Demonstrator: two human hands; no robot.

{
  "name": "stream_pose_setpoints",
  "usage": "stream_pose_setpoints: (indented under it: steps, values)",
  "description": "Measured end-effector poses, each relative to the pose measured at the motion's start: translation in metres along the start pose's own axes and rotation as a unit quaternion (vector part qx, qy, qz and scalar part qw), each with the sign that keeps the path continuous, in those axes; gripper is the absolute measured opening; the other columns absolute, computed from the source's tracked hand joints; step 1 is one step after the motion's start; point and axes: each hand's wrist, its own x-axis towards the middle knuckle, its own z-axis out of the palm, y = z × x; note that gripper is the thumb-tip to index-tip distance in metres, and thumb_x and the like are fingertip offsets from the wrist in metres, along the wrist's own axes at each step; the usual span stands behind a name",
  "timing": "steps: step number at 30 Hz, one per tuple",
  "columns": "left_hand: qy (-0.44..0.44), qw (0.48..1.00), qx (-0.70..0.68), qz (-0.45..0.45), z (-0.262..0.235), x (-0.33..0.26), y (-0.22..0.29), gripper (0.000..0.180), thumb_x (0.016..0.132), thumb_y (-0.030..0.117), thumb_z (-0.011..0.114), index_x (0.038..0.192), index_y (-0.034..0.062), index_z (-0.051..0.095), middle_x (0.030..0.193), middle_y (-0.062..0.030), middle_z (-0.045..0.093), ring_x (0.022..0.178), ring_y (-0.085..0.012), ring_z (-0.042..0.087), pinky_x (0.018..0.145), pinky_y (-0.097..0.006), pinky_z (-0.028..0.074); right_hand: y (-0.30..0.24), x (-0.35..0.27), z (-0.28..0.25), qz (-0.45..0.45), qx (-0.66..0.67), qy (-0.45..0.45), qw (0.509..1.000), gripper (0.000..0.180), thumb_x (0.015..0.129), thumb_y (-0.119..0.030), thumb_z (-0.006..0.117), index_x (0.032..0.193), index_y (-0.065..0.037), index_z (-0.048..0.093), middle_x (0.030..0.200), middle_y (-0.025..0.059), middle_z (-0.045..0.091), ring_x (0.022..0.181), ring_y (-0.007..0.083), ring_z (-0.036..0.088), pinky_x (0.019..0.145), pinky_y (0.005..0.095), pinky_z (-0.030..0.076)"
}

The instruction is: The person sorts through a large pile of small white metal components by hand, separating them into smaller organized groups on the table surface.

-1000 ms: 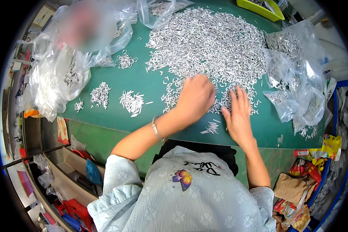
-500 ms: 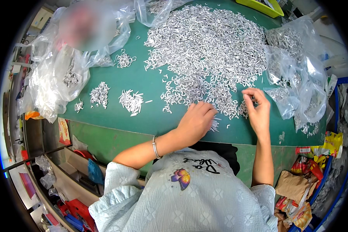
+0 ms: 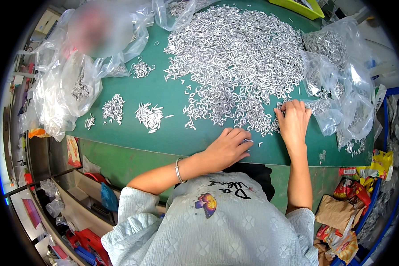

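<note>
**Workstation surroundings**

Green-topped counter (image 3: 133, 135), front panel green too. Open shelf unit (image 3: 53, 195) under its left end, cluttered with red and blue items. Clear plastic bags (image 3: 57, 88) heaped at left edge, more at right. Yellow-green tray (image 3: 297, 6) at far edge. Crumpled wrappers (image 3: 346, 208) piled lower right by blue frame. Bright even light

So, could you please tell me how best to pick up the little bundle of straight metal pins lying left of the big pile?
Probably pinch the bundle of straight pins across its middle, from above: they lie flat and roughly parallel on the green table, with bare surface on both sides for fingers.
</note>
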Motion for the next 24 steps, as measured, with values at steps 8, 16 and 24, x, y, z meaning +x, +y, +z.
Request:
stream_pose_setpoints:
  steps: [8,16,24]
  values:
    - [0.007,1.000,-0.011,0.012,0.001,-0.007,-0.003,0.027,0.080,0.010,0.072,0.106,0.0055,0.064,0.111,-0.0080,0.055,0.107,-0.0272,0.052,0.085,-0.038,0.041,0.007,0.001,0.008,-0.084,0.012,0.009,0.996,0.011,0.075,-0.006,0.071,0.078,-0.003,0.060,0.082,0.0105,0.057,0.085,0.0288,0.053,0.078,0.0405,0.034]
    - [0.013,1.000,-0.019,0.007,0.002,-0.008,-0.003,0.027,0.081,0.009,0.071,0.106,0.0062,0.063,0.110,-0.0076,0.055,0.106,-0.0268,0.052,0.086,-0.038,0.040,0.018,0.005,-0.005,-0.072,0.109,-0.003,0.991,0.011,0.075,-0.007,0.068,0.077,-0.003,0.059,0.080,0.0093,0.056,0.083,0.0269,0.053,0.079,0.0396,0.035]
    - [0.034,0.997,-0.050,-0.052,-0.004,-0.006,0.000,0.030,0.082,0.006,0.070,0.111,0.0057,0.061,0.108,-0.0086,0.058,0.102,-0.0269,0.055,0.087,-0.038,0.041,0.012,0.002,-0.023,0.039,0.340,-0.125,0.931,0.013,0.076,-0.008,0.069,0.076,-0.003,0.057,0.078,0.0070,0.056,0.081,0.0242,0.053,0.079,0.0371,0.035]
